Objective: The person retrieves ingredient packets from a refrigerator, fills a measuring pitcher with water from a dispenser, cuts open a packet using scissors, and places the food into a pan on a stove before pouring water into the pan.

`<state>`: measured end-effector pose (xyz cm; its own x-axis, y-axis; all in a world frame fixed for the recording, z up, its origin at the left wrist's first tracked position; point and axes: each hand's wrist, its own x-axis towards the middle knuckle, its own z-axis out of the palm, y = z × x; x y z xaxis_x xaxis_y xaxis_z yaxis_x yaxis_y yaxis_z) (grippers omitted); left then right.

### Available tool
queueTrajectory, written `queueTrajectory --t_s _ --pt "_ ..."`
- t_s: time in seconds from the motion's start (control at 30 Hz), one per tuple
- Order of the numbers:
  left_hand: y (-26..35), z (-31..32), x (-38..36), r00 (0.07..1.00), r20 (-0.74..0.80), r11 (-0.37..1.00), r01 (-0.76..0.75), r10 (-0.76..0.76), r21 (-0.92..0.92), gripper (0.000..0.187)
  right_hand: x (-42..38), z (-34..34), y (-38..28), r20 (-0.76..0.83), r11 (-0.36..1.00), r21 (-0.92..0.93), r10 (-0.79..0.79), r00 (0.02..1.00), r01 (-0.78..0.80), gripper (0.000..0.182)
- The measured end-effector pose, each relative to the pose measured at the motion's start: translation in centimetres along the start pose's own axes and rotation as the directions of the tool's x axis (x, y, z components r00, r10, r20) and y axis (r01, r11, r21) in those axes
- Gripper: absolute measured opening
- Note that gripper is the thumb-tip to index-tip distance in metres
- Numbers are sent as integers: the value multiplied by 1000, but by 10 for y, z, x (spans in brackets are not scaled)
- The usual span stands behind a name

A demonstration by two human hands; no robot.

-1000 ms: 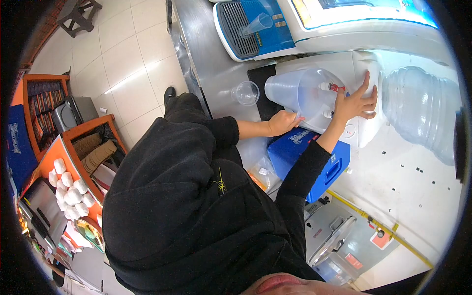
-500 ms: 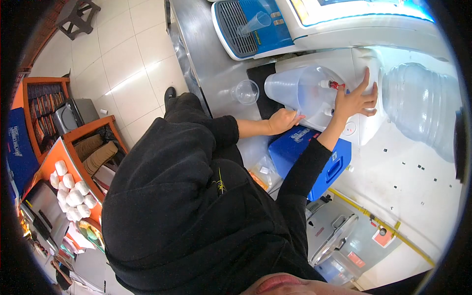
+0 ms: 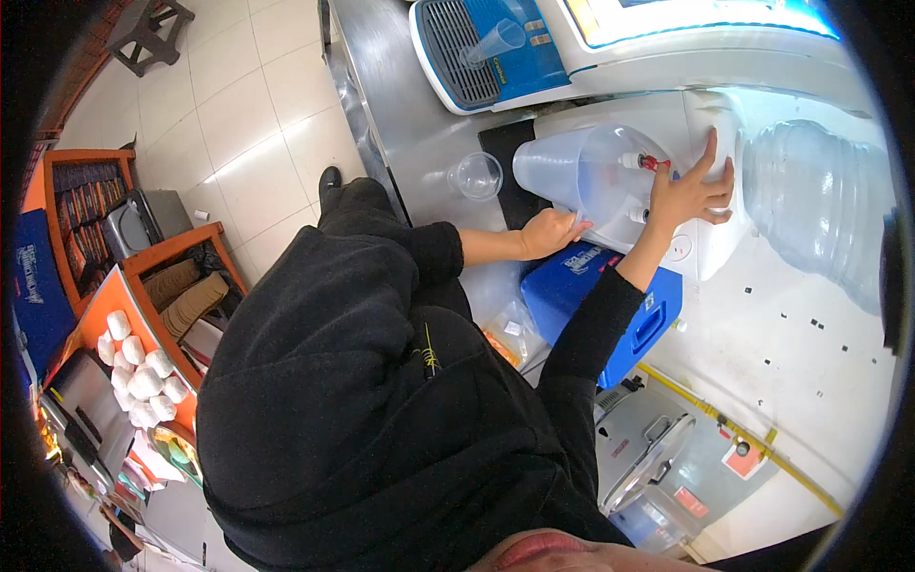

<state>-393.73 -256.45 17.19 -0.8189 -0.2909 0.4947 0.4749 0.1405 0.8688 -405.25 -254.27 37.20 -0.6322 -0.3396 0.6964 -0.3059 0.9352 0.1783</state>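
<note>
Across the lower middle, black top: the person's black long-sleeved top point(image 3: 381, 381) lay closest to the lens, a thin yellow mark point(image 3: 428, 353) showing on it.
Left hand: just above and right of centre, the left hand point(image 3: 553, 234) was clenched on the lower side of a tapering, translucent plastic pitcher point(image 3: 567, 172), thumb pointing right.
Right hand: farther up and right, the right hand point(image 3: 684, 198) had its fingers spread over a white water dispenser point(image 3: 705, 253), clasping nothing visible; its thumb was at a red tap point(image 3: 650, 163), though how hard it pressed could not be told.
Pitcher: it sat right of centre in the upper half, narrow end leftward, wide end by the taps; any water level was unclear.
Dispenser: a large, clear, ribbed bottle point(image 3: 815, 210) joined it at the right.
Blue box: a blue box with a recessed grip point(image 3: 572, 300) was just below the pitcher.
Steel counter: on the shiny metal counter point(image 3: 391, 86), a clear round cup point(image 3: 477, 176) stood left of the pitcher.
Drink machine: a white-and-blue machine point(image 3: 667, 71) filled the top right, another clear cup point(image 3: 499, 41) on its black grille.
Stool: a dark stool point(image 3: 148, 33) stood on pale floor tiles point(image 3: 229, 95), upper left.
</note>
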Motion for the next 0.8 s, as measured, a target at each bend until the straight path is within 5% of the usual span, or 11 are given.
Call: queueTrajectory --t_s 0.8 --pt "3 -2 0 1000 13 1000 16 -16 8 32 0 1 -1 4 1000 -11 21 1000 -20 89"
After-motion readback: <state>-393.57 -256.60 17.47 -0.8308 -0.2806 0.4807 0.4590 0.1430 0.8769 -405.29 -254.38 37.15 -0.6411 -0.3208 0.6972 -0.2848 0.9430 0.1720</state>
